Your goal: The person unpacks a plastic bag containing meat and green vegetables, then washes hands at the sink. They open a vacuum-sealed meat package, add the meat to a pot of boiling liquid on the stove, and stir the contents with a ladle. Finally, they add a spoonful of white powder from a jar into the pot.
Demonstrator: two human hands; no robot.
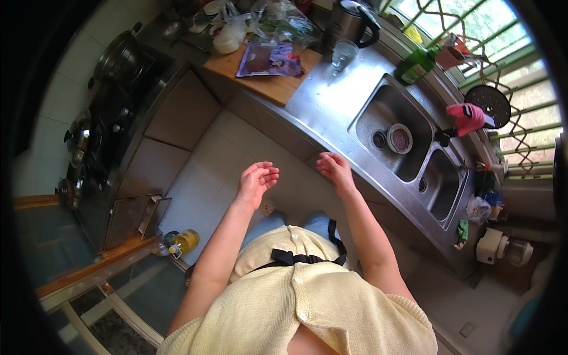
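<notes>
Both of my hands are raised in front of my body over the floor, apart from each other. My left hand [257, 181] holds nothing, its fingers loosely curled and slightly spread. My right hand [336, 171] is likewise bare, fingers bent, near the front edge of the steel counter [330, 128]. Beyond it, a small bowl [400, 138] rests beside the drain in the larger basin of the double sink [377, 100]. A purple printed packet [270, 60] lies on a wooden board [286, 91] on the counter, with a drinking glass [344, 55] to its right.
An electric kettle [350, 22] and a green bottle [417, 64] stand behind the counter's front part. Plastic bags [233, 33] crowd the far corner. Left are a gas stove [116, 108] with a large pot [120, 57], an open cabinet door [153, 217], and an oil bottle [184, 242] on the floor.
</notes>
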